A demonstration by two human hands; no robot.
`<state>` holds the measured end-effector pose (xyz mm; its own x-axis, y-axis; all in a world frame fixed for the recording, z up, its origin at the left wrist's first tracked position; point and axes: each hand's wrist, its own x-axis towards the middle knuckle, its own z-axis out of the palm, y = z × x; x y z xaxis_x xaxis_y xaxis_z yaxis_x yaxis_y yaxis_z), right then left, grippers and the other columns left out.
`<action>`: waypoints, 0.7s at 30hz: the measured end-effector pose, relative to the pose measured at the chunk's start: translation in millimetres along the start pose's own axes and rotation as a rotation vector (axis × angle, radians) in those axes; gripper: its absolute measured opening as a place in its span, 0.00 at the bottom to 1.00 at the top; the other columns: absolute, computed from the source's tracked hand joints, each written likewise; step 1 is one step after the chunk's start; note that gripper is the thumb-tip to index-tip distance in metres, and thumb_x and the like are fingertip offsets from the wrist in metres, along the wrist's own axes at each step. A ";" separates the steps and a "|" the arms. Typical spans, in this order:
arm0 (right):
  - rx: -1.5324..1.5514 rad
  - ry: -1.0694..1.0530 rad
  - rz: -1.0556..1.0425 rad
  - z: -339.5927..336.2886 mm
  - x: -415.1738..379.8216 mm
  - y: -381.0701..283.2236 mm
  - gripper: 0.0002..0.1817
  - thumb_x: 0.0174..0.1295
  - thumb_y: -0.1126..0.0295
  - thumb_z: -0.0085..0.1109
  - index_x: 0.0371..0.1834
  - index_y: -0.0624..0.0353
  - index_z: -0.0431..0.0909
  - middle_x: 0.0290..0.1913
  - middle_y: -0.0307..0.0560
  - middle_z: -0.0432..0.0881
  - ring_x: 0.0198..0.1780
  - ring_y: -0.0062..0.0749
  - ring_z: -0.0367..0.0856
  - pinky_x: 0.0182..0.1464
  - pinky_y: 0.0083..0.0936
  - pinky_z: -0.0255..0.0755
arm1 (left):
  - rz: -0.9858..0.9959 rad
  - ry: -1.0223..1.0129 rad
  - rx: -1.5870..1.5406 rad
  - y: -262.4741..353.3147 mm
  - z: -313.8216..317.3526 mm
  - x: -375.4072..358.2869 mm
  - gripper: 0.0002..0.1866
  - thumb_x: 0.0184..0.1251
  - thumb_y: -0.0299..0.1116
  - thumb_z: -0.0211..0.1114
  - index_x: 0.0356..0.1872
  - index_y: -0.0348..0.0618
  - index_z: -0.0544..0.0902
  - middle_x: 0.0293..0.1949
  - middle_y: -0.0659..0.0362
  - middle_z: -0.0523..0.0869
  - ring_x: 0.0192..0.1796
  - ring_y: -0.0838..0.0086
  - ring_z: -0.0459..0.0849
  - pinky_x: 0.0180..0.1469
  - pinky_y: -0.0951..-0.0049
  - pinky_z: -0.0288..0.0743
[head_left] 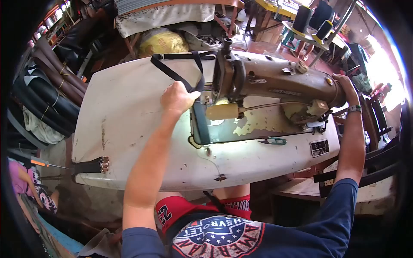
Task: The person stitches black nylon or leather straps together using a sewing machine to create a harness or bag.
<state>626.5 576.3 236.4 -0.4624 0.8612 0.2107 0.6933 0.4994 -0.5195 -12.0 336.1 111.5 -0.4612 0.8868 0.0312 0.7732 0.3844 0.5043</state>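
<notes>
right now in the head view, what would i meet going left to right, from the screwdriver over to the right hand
orange-handled screwdriver, left hand, cream work lamp, teal-handled thread snips, right hand

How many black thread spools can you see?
2. The larger spool is beyond the sewing machine, towards the picture's upper right; the smaller spool sits just to its right, slightly lower in the picture. Others may be hidden in the cluttered background.

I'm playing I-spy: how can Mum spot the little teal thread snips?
Find the big brown metal sewing machine on the worn white table. At the near edge of its flat metal bed lie the snips, the only bright teal thing there.
</notes>
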 end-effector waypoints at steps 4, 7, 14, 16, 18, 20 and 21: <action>-0.230 0.029 -0.136 1.5 -14.3 -2.5 0.19 0.70 0.76 0.52 0.62 0.62 0.82 0.62 0.47 0.83 0.64 0.33 0.80 0.69 0.28 0.72 | 0.142 -0.017 -0.211 -25.6 -9.1 -6.7 0.16 0.56 0.39 0.75 0.35 0.37 0.83 0.36 0.50 0.91 0.40 0.56 0.91 0.44 0.59 0.82; -0.238 0.011 -0.150 1.0 -9.7 6.9 0.17 0.72 0.74 0.53 0.61 0.58 0.82 0.60 0.46 0.85 0.62 0.33 0.82 0.68 0.30 0.74 | 0.177 -0.078 -0.651 -51.7 -9.7 -43.9 0.13 0.66 0.27 0.68 0.47 0.34 0.76 0.33 0.52 0.89 0.34 0.67 0.89 0.35 0.67 0.83; 0.898 0.209 0.595 28.6 -19.2 -40.0 0.13 0.71 0.56 0.62 0.47 0.53 0.85 0.42 0.44 0.90 0.38 0.30 0.90 0.46 0.31 0.86 | -0.068 -0.358 -1.182 -29.7 -6.0 -157.6 0.11 0.74 0.24 0.63 0.53 0.31 0.75 0.36 0.48 0.89 0.28 0.69 0.90 0.30 0.71 0.88; 0.809 0.105 0.518 23.3 -28.0 -43.7 0.16 0.70 0.54 0.61 0.47 0.53 0.84 0.41 0.43 0.90 0.39 0.31 0.90 0.46 0.33 0.86 | -0.090 -0.256 -1.254 -25.1 2.9 -163.4 0.11 0.75 0.25 0.63 0.51 0.30 0.76 0.36 0.48 0.88 0.30 0.68 0.91 0.32 0.70 0.89; 0.861 0.085 0.458 28.1 -34.4 -43.8 0.16 0.70 0.53 0.60 0.47 0.53 0.84 0.41 0.43 0.90 0.39 0.31 0.90 0.47 0.33 0.87 | -0.114 -0.211 -1.266 -20.8 1.7 -159.3 0.11 0.75 0.25 0.62 0.51 0.29 0.76 0.36 0.49 0.88 0.31 0.67 0.91 0.33 0.69 0.90; 0.899 0.198 0.508 38.9 -44.6 -61.7 0.18 0.71 0.53 0.57 0.48 0.56 0.84 0.42 0.44 0.90 0.43 0.34 0.91 0.53 0.36 0.85 | -0.135 -0.198 -1.270 -16.8 0.9 -153.5 0.11 0.75 0.26 0.62 0.50 0.29 0.75 0.36 0.48 0.87 0.31 0.66 0.91 0.34 0.69 0.90; 0.910 0.380 0.370 53.7 -47.8 -63.8 0.17 0.73 0.55 0.56 0.47 0.58 0.84 0.40 0.44 0.90 0.45 0.34 0.90 0.57 0.36 0.83 | -0.141 -0.213 -1.262 -14.0 1.3 -151.2 0.11 0.74 0.26 0.62 0.50 0.29 0.75 0.36 0.48 0.87 0.31 0.66 0.91 0.33 0.69 0.90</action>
<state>574.7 498.3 215.0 0.0063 0.9971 0.0760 0.0067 0.0759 -0.9971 47.4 196.9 98.6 -0.3367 0.9266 -0.1677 -0.2748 0.0736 0.9587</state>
